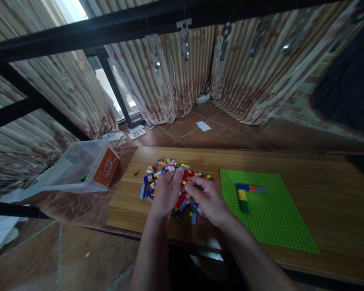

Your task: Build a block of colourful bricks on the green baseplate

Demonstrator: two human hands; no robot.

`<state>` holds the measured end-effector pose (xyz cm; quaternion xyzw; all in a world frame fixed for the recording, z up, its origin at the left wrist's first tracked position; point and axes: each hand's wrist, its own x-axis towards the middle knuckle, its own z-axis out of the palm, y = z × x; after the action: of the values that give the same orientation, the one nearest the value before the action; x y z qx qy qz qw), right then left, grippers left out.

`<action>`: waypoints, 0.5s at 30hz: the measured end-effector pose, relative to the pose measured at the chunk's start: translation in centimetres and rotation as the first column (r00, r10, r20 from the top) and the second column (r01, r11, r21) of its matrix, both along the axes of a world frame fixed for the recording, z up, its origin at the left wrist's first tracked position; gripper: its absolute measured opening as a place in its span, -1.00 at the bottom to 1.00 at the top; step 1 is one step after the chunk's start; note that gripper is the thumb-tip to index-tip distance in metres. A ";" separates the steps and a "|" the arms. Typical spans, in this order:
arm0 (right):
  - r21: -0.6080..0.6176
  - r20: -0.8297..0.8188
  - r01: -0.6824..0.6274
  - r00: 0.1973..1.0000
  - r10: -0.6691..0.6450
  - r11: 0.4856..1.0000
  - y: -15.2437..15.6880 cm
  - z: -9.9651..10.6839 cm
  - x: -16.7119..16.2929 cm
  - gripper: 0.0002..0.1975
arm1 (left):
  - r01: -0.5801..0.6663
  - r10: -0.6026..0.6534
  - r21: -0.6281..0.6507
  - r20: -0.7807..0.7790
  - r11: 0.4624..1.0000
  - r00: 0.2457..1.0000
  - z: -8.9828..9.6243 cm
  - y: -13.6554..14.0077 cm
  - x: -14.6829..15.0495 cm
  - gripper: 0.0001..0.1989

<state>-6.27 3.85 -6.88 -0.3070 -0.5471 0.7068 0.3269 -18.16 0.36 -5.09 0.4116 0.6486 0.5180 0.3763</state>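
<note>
Left hand point(167, 188), fingertips pinched, grips a red brick point(185, 174); right hand point(210, 198), curled nearly closed, seems to hold an orange brick point(188, 182). A loose pinch could lose either in the brick pile point(181, 201) beneath, left of the green baseplate point(274, 220).

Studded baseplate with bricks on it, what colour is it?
The baseplate is bright green, best seen in the head view.
</note>
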 end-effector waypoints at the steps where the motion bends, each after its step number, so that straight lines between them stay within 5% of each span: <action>1: -0.020 -0.020 -0.004 1.000 0.004 1.000 -0.1 -0.1 -0.1 -0.72 | -0.019 0.020 -0.013 0.020 1.000 1.000 -0.2 0.0 -0.1 -0.56; 4: -0.067 -0.068 0.001 0.998 -0.006 0.998 -0.1 -0.6 -0.4 -0.70 | -0.087 0.090 -0.047 0.060 0.995 0.994 -0.7 -0.1 -0.6 -0.58; 7: -0.044 -0.028 0.059 0.998 -0.060 0.997 0.2 -1.1 -0.5 -0.67 | -0.158 0.146 -0.084 -0.128 0.984 0.981 -0.9 -0.2 -1.2 -0.58; 11: 0.176 0.141 0.122 0.979 -0.148 0.977 0.6 -2.2 -0.4 -0.70 | -0.261 0.157 -0.174 -0.457 0.950 0.875 -0.3 -0.3 -1.7 -0.60; 15: 0.409 0.283 0.080 0.936 -0.210 0.909 0.7 -2.5 -0.2 -0.72 | -0.244 0.094 -0.238 -0.506 0.940 0.857 0.1 -0.5 -1.7 -0.69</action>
<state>-6.45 4.55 -9.42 -0.3864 -0.6981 0.4973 0.3407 -19.90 -0.13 -5.00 0.4090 0.8258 0.3267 0.2099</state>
